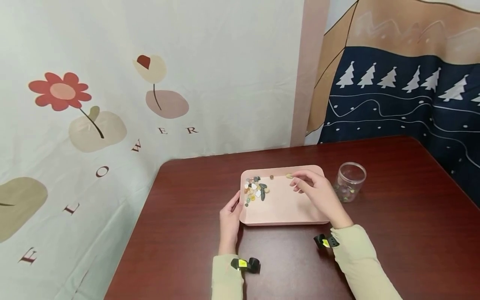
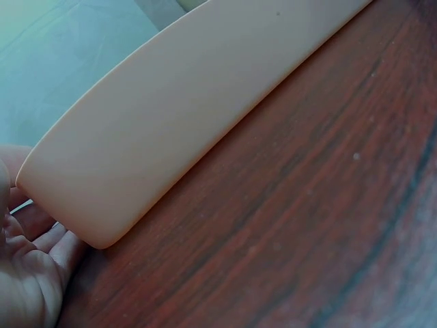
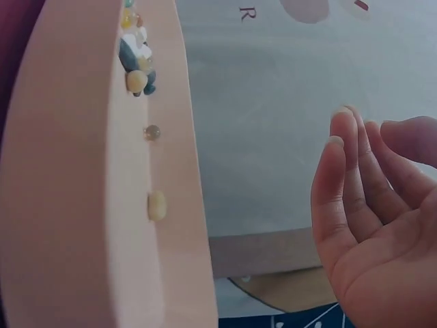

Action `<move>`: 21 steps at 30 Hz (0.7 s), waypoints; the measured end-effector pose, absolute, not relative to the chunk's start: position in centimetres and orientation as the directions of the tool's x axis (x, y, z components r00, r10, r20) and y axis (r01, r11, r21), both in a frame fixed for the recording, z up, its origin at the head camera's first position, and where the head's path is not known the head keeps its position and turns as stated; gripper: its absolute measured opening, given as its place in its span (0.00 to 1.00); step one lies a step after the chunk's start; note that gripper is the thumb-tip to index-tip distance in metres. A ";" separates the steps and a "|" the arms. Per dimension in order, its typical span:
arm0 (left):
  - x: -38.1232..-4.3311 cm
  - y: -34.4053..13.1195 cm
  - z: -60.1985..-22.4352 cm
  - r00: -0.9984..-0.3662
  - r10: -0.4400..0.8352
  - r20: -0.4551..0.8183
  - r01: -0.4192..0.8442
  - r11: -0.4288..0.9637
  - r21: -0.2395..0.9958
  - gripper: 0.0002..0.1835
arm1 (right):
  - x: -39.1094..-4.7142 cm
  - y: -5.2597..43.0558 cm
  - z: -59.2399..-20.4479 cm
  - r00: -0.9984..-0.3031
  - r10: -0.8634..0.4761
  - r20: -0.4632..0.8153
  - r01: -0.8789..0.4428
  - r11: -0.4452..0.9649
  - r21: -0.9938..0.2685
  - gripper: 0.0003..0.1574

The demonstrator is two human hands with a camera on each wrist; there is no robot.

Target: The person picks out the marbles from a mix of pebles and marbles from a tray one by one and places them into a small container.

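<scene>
A pink tray (image 1: 285,210) lies on the table with a cluster of small coloured pebbles (image 1: 253,193) at its left. My left hand (image 1: 229,221) holds the tray at its left edge; in the left wrist view its fingers bend around the corner, partly hidden. Above the tray's right half hovers my right hand (image 1: 316,191), fingers loosely bent and nothing between them. Near its fingertips in the head view, a pale yellow pebble (image 3: 158,206) lies by the far wall. A small brownish round pebble (image 3: 152,132) sits between it and the cluster.
A clear jar (image 1: 350,179) with some small stones low inside stands right of the tray, close to my right hand. The dark red-brown table (image 1: 180,233) meets a printed cloth backdrop (image 1: 240,83) along its far side.
</scene>
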State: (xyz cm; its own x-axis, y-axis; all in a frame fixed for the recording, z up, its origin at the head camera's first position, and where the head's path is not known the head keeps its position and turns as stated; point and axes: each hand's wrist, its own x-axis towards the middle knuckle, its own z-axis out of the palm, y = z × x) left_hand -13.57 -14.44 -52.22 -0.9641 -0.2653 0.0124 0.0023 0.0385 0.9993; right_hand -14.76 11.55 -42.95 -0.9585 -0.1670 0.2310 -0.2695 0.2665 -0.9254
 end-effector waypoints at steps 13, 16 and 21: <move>-13.4 -14.2 -52.7 -0.963 -0.270 -0.004 -0.013 0.033 0.999 0.18 | -16.2 10.8 -40.8 -0.934 -0.262 0.244 -0.337 0.412 -0.847 0.09; -13.4 -14.3 -52.5 -0.963 -0.271 -0.003 -0.015 0.042 0.999 0.18 | -16.9 10.6 -41.3 -0.938 -0.269 0.220 -0.321 0.428 -0.845 0.10; -13.5 -14.6 -52.2 -0.963 -0.268 0.005 -0.010 0.054 0.998 0.18 | -18.2 10.5 -42.1 -0.957 -0.267 0.116 -0.203 0.330 -0.922 0.14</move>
